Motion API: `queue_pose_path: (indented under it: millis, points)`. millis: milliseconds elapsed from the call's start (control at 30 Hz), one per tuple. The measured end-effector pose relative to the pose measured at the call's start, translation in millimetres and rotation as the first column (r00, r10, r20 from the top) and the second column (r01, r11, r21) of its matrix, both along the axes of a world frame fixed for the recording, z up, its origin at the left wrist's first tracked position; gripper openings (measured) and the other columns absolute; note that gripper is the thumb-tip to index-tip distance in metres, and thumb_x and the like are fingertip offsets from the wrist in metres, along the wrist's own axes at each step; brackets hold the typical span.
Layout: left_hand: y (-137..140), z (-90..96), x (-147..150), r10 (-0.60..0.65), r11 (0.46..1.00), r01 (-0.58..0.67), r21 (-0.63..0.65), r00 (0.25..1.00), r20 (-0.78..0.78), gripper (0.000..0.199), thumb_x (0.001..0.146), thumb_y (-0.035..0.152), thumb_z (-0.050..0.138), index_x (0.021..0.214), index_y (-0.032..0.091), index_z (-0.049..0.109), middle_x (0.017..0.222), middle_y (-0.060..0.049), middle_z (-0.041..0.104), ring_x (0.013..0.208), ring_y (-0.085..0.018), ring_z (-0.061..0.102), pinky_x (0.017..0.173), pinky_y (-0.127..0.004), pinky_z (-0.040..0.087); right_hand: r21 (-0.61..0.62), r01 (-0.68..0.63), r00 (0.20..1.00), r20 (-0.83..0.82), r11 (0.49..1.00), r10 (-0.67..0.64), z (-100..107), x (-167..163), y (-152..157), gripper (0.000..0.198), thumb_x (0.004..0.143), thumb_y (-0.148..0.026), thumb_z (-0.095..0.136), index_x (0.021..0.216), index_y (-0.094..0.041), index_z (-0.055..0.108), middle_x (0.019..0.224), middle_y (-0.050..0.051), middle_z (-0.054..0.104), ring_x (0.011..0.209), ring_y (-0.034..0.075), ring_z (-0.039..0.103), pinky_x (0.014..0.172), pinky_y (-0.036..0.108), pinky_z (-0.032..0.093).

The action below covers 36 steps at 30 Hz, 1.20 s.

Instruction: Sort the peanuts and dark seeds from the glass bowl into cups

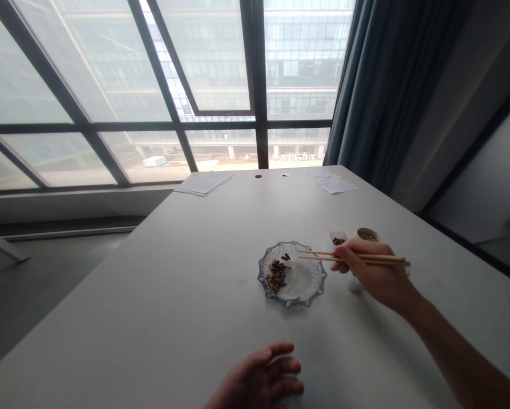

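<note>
My right hand grips a pair of wooden chopsticks. Their tips, slightly apart with nothing visible between them, reach over the right rim of a scalloped clear glass dish. Inside the dish, small brown elongated pieces are heaped at the left, and a couple more lie near its far side. Behind my right hand, partly hidden, stand a small white cup with dark bits in it and a round container with brownish contents. My left hand is empty, fingers apart, near the table's front, below the dish.
The white table runs toward large windows. At its far end lie paper sheets on the left and more sheets on the right, with a small dark round spot between. A blue curtain hangs at the right.
</note>
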<state>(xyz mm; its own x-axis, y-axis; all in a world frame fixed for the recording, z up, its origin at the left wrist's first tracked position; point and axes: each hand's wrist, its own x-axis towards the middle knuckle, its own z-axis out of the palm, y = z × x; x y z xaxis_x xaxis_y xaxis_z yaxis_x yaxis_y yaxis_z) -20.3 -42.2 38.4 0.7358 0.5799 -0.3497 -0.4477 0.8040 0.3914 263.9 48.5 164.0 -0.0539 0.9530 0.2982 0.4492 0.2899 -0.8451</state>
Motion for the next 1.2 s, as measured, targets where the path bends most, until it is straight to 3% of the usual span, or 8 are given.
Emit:
queue_pose_path:
  millis: [100, 200, 500, 600, 733, 900, 1033, 1200]
  points:
    - [-1, 0.5, 0, 0.008, 1.000, -0.008, -0.009, 1.000, -0.004, 0.032, 0.088, 0.033, 0.058, 0.116, 0.024, 0.069, 0.107, -0.001, 0.076, 0.101, -0.019, 0.068, 0.078, -0.030, 0.040, -0.046, -0.103, 0.991, 0.076, 0.994, 0.107, -12, -13, 1, 0.037, 0.094, -0.050, 0.060, 0.075, -0.021, 0.073, 0.071, 0.004, 0.076, 0.067, 0.019, 0.073, 0.060, 0.026, 0.056]
    - [-2, 2.2, 0, 0.004, 1.000, -0.004, -0.007, 1.000, 0.000, 0.033, 0.087, 0.033, 0.058, 0.117, 0.024, 0.069, 0.108, -0.001, 0.076, 0.101, -0.019, 0.068, 0.078, -0.030, 0.040, -0.079, -0.128, 0.990, 0.044, 0.989, 0.132, -27, -20, 4, 0.038, 0.095, -0.051, 0.059, 0.078, -0.021, 0.072, 0.074, 0.004, 0.077, 0.066, 0.018, 0.072, 0.060, 0.027, 0.056]
    - [-2, 2.4, 1, 0.028, 0.999, -0.028, -0.025, 0.999, -0.023, 0.033, 0.086, 0.032, 0.060, 0.116, 0.022, 0.070, 0.106, -0.001, 0.077, 0.099, -0.020, 0.069, 0.076, -0.030, 0.041, -0.099, -0.020, 0.990, -0.144, 0.995, 0.006, -53, -22, 13, 0.042, 0.093, -0.057, 0.059, 0.081, -0.019, 0.075, 0.076, 0.008, 0.078, 0.069, 0.025, 0.076, 0.063, 0.034, 0.063]
    - [-2, 4.4, 1, 0.026, 0.999, -0.027, -0.023, 0.999, -0.027, 0.033, 0.086, 0.032, 0.059, 0.115, 0.022, 0.071, 0.106, -0.001, 0.078, 0.099, -0.020, 0.069, 0.076, -0.030, 0.041, -0.093, 0.041, 0.980, -0.192, 0.995, -0.058, -45, -21, 13, 0.043, 0.090, -0.059, 0.062, 0.079, -0.019, 0.075, 0.078, 0.009, 0.078, 0.067, 0.025, 0.076, 0.061, 0.034, 0.064]
    - [-1, 5.2, 1, 0.024, 1.000, -0.024, -0.013, 1.000, -0.016, 0.033, 0.087, 0.033, 0.058, 0.116, 0.023, 0.070, 0.107, -0.001, 0.078, 0.101, -0.019, 0.069, 0.077, -0.030, 0.041, -0.039, 0.166, 0.967, -0.188, 0.985, -0.171, -16, -5, 9, 0.042, 0.087, -0.059, 0.066, 0.081, -0.019, 0.076, 0.075, 0.009, 0.078, 0.066, 0.025, 0.077, 0.062, 0.034, 0.065]
    - [-1, 3.5, 1, 0.011, 1.000, -0.011, -0.010, 1.000, 0.015, 0.033, 0.086, 0.034, 0.060, 0.117, 0.024, 0.070, 0.108, 0.000, 0.078, 0.102, -0.018, 0.068, 0.078, -0.029, 0.041, 0.116, 0.379, 0.926, -0.044, 0.918, -0.376, 12, 31, 6, 0.039, 0.089, -0.056, 0.065, 0.081, -0.020, 0.076, 0.072, 0.007, 0.077, 0.063, 0.024, 0.076, 0.056, 0.031, 0.062]
    - [-1, 2.2, 0, -0.003, 1.000, 0.003, 0.001, 1.000, -0.001, 0.033, 0.086, 0.034, 0.061, 0.116, 0.023, 0.071, 0.106, 0.000, 0.078, 0.100, -0.018, 0.069, 0.078, -0.029, 0.041, 0.195, 0.353, 0.920, 0.103, 0.915, -0.377, 15, 44, 7, 0.037, 0.093, -0.054, 0.061, 0.080, -0.021, 0.075, 0.071, 0.005, 0.077, 0.066, 0.022, 0.076, 0.060, 0.030, 0.061]
    - [-1, 1.4, 0, 0.007, 1.000, -0.007, 0.004, 1.000, 0.007, 0.034, 0.086, 0.034, 0.060, 0.117, 0.023, 0.070, 0.108, 0.000, 0.078, 0.101, -0.018, 0.068, 0.078, -0.029, 0.041, 0.170, 0.323, 0.943, 0.020, 0.931, -0.331, 10, 34, 7, 0.036, 0.092, -0.054, 0.063, 0.083, -0.021, 0.074, 0.072, 0.005, 0.076, 0.065, 0.022, 0.075, 0.059, 0.029, 0.061]
